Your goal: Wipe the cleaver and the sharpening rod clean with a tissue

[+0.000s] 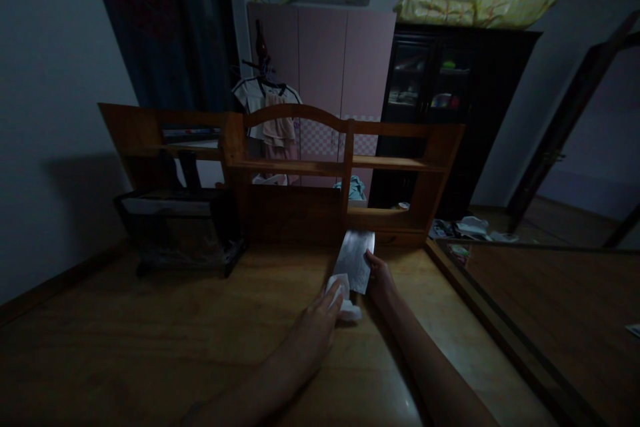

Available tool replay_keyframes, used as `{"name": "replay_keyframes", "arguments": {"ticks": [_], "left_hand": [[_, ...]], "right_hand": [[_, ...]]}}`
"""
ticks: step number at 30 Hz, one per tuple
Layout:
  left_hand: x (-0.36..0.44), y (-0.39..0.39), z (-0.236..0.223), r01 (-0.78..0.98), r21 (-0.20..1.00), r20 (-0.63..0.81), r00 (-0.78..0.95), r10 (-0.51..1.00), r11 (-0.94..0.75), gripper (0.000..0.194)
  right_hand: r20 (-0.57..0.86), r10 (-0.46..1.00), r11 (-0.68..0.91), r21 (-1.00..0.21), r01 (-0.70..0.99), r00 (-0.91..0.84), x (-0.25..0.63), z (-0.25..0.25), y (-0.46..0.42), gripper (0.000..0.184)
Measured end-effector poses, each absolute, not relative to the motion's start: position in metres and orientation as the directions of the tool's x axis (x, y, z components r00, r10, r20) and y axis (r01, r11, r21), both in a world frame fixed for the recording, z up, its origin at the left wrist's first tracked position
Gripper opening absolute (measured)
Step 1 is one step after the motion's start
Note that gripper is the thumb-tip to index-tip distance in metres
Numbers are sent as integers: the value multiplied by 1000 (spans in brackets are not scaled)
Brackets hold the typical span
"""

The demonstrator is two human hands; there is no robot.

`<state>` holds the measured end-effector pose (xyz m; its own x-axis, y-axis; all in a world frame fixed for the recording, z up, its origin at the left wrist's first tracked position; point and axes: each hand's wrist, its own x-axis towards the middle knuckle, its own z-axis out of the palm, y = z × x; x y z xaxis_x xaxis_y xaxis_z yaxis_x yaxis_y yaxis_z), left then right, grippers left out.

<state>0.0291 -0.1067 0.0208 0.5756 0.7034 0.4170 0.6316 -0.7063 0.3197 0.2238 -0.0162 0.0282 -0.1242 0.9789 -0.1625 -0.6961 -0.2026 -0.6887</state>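
Metal blade (354,257), broad and flat, is held up between the person's two hands, above a wooden surface (150,340). Nearest, the left hand (320,313) has its fingers closed on a white tissue (351,312), bunched against the blade's lower left corner; the wad probably serves as a layer between skin and metal. The right hand (383,283) pinches the opposite side, thumb near the edge, which likely steadies the piece while leaving most of its face uncovered. Whether that edge is sharp cannot be told in this dim light, and no handle shows clearly.

Farther off to the left, a dark stand (175,223) rests on the same surface, two black uprights rising from its top, perhaps so that they can be reached from above. Behind it runs a wooden shelf unit (290,167), its open compartments showing the room beyond. Past that, garments (280,123) hang before a pink wardrobe (320,60), and a yellow bundle (515,8) lies on a dark cabinet (493,80), presumably stored high to save floor space.
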Motion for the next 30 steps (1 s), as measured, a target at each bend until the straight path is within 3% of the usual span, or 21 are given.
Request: {"name": "replay_keyframes", "arguments": {"ticks": [7,12,22,30], "left_hand": [[34,-105,10,688,297,370,557,744,-662,79],[35,-107,12,671,278,421,558,715,-688,80],[39,-108,22,674,365,433,488,758,-642,54],[37,-98,17,713,179,453,552,700,-678,66]], "right_hand": [[-177,977,-208,-695,-688,-116,223,29,-15,22],[-168,979,-203,-699,-686,-119,224,30,-15,20],[-174,979,-200,-693,-693,-108,227,25,-11,22],[-179,980,-185,-654,-733,-89,221,26,-12,18]]}}
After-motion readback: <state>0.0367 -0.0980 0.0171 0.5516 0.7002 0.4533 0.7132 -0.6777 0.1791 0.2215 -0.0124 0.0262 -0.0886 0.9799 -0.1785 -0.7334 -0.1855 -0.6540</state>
